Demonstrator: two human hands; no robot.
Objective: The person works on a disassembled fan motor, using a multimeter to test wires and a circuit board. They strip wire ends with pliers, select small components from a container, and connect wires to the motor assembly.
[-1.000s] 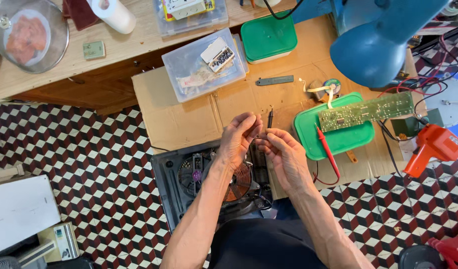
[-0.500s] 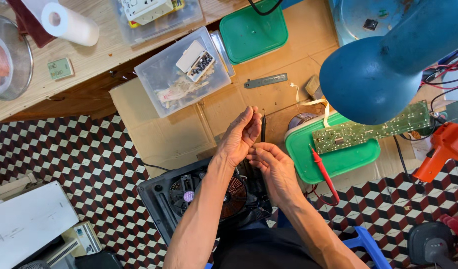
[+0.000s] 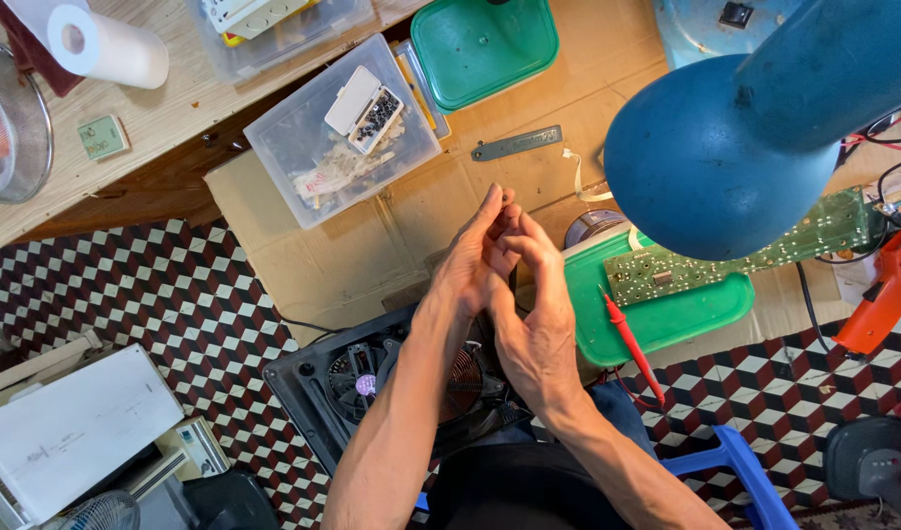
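1. Cardboard sheeting (image 3: 323, 265) covers the low work surface in front of you, over a floor of red, black and white checked tiles (image 3: 156, 294), presumably to protect it and catch small parts.
2. Your left hand (image 3: 475, 260) and right hand (image 3: 534, 314) meet above the cardboard, raised close under the lamp, fingers extended and pressed together at the tips.
3. Both sets of fingertips seem to pinch something very small between them; what it is cannot be told, since the fingers hide it.
4. Just below your wrists sits a dark opened appliance (image 3: 372, 383) with a fan and a copper-coloured coil showing, resting between your knees within easy reach.
5. To your right, a green tray (image 3: 666, 314) carries a long green circuit board (image 3: 754, 245), with a red probe (image 3: 632, 344) lying across its edge, close at hand.
6. A big blue lamp head (image 3: 715, 167) hangs over that side, aimed down at the work.
7. Farther off lie a clear plastic box of small parts (image 3: 323, 147), a green lidded container (image 3: 485, 44), a grey metal strip (image 3: 517, 144), and an orange tool (image 3: 887, 290) at the far right.
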